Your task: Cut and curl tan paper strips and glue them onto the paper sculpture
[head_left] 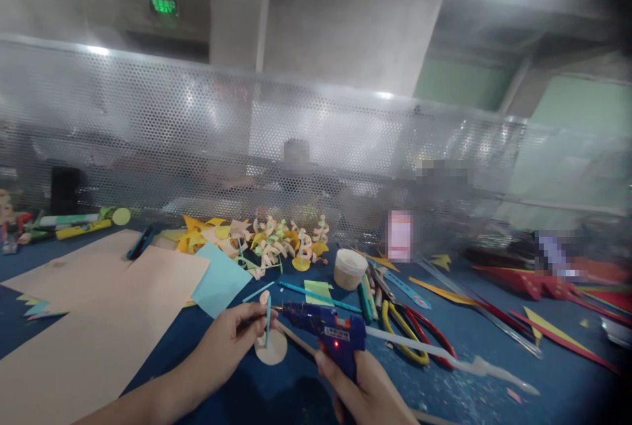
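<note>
My left hand (241, 329) pinches a small paper piece with an upright blue strip (268, 323). A little pale paper bit (265, 297) shows at the top of this strip. Behind and below my fingertips is a round cream paper disc (272, 351); I cannot tell whether the strip is fixed to it. My right hand (365, 389) grips a blue hot glue gun (323, 327) with a red light lit. Its nozzle points left, close to the strip and my left fingertips. A long whitish glue stick (415, 344) sticks out of its back.
Peach paper sheets (108, 320) and a light-blue sheet (220, 280) cover the left side. Curled paper pieces (276, 241) lie at the back, near a white tub (349, 268). Yellow-handled scissors (402, 339) and red-handled scissors (434, 333) are right of the gun. A perforated screen (197, 129) stands behind.
</note>
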A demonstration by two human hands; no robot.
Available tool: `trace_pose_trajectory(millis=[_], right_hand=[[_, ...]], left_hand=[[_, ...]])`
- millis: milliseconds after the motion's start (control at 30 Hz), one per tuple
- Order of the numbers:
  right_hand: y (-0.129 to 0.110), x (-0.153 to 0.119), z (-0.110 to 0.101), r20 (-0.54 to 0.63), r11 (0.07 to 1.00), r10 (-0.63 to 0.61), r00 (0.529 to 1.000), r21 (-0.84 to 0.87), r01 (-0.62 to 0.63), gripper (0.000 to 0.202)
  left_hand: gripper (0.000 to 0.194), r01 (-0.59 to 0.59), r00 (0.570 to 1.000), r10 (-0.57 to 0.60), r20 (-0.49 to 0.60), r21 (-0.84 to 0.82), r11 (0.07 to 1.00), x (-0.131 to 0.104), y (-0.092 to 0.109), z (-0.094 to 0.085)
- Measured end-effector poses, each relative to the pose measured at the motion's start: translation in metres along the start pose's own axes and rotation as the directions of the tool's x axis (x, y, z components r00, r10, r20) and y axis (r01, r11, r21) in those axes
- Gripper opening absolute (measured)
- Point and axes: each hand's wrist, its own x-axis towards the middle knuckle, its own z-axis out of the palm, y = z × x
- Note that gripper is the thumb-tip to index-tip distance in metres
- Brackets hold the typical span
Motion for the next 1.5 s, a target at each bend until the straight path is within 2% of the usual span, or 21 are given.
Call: trace_pose_trajectory(millis=[500, 667, 1167, 1333, 1500], right_hand=[[0.0007, 0.0010, -0.0013, 0.006, 0.998, -0.043, 0.999, -0.049, 0.044, 0.045], [-0.0017, 0.0023, -0.0024, 0.044, 0.998, -0.039, 0.998, -0.049, 0.041, 0.045], [-0.0033, -0.0010, -0.0048, 0.003, 0.998, -0.020, 1.000, -0.066, 0.020, 0.042], [-0.0036, -0.0006, -0.0045, 0.045, 0.998, -0.029, 0.999, -0.053, 0.031, 0.042], [-0.0044, -0.0012, -0.0031, -0.034, 0.997, -0.025, 0.999, -0.070, 0.022, 0.041]], left_hand=[[0.026, 0.020, 1.000, -0.020, -0.008, -0.035, 0.999, -0.0001, 0.0003, 0.0006], [0.027, 0.029, 1.000, -0.029, -0.006, -0.031, 0.999, 0.0005, 0.0044, 0.0007], [0.029, 0.012, 1.000, -0.012, 0.010, -0.001, 1.000, 0.0005, 0.0037, 0.0006], [0.026, 0.013, 1.000, -0.013, -0.007, -0.039, 0.999, 0.0004, 0.0032, 0.0015], [0.025, 0.013, 1.000, -0.013, 0.011, -0.024, 1.000, 0.0005, 0.0049, 0.0008]])
